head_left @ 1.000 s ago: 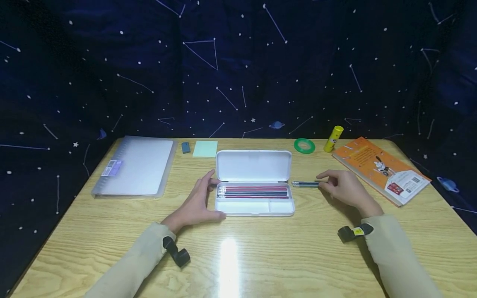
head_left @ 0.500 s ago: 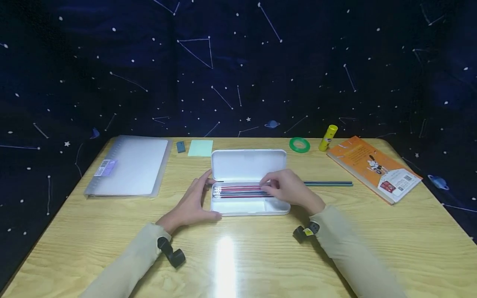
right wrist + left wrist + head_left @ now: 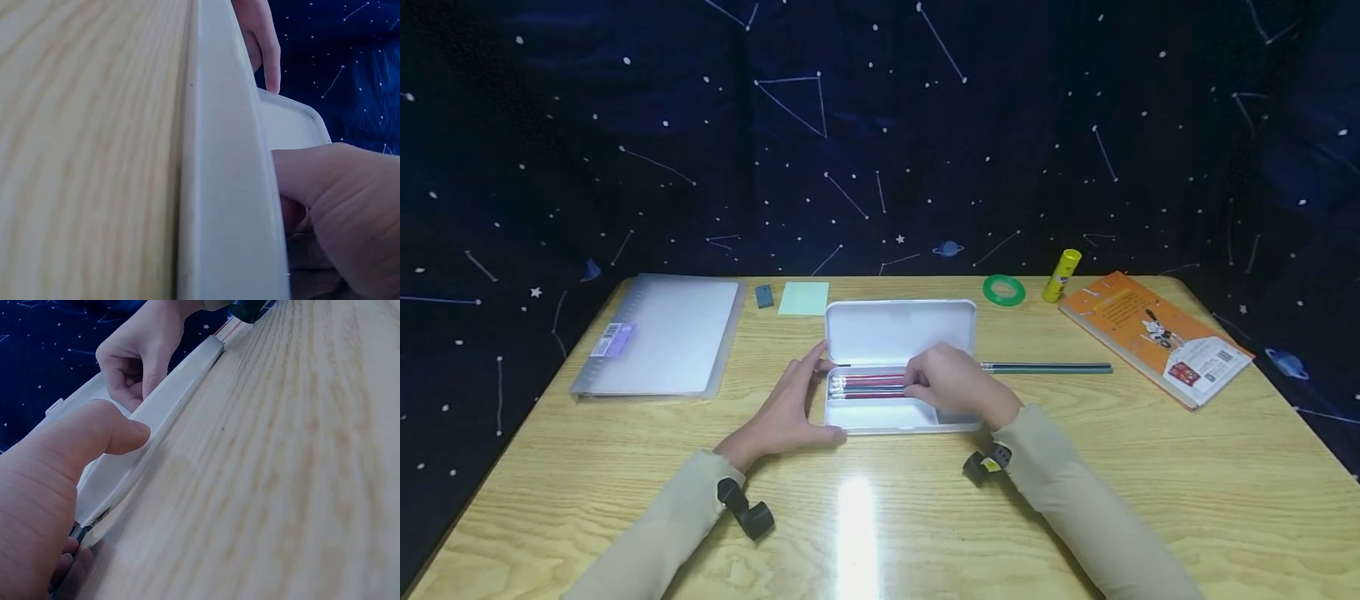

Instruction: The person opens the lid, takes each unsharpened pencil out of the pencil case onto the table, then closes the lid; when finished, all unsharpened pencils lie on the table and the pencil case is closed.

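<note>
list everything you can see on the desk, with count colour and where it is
white plastic pencil case: 1, white, desk centre, lid open
pencils in the case: several, red and dark, lying lengthwise in the back compartment
loose pencils: apparently 2, dark green-blue, on the desk right of the case
translucent folder: 1, frosted grey, back left
small eraser: 1, blue-grey, right of the folder
sticky note pad: 1, pale green, behind the case
tape roll: 1, green, back right
glue stick: 1, yellow, beside the tape
paperback book: 1, orange, far right
wooden desk: 1, light wood
left hand: holds the case's left end
right hand: curled over the pencils inside
</note>
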The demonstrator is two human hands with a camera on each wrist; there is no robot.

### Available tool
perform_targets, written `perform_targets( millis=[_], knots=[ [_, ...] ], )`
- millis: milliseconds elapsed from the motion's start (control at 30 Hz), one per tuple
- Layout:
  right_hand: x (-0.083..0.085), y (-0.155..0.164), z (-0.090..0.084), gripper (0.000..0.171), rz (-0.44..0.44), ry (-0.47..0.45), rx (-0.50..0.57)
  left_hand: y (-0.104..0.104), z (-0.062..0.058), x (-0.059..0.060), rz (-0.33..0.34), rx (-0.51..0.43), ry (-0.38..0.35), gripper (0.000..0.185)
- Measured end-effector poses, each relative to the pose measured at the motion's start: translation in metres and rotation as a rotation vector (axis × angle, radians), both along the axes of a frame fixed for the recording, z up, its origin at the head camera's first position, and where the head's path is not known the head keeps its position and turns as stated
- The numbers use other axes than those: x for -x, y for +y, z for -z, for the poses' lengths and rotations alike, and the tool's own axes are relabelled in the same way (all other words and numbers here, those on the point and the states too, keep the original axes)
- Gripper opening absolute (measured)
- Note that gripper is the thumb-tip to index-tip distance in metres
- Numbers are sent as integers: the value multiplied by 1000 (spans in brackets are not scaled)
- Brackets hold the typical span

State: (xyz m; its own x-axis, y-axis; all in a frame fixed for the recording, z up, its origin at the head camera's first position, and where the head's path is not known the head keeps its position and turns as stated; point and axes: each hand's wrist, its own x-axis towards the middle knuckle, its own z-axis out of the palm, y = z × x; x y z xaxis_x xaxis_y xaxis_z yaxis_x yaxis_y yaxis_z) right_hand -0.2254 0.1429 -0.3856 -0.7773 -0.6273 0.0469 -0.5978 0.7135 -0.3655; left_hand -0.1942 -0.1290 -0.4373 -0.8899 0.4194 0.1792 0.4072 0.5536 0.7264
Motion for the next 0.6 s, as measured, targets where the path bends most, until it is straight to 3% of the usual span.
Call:
perform_targets(
  millis=[133,400,600],
  knots=[
    [-1,-1,2,11,-10,27,-18,-1,0,0,5,-4,10,124],
    [-3,2,-1,13,63,18,26,-3,-2,1,2,-18,34,124],
    [-14,24,-6,10,109,-11,75,0,1,0,-6,-3,9,124]
  ],
)
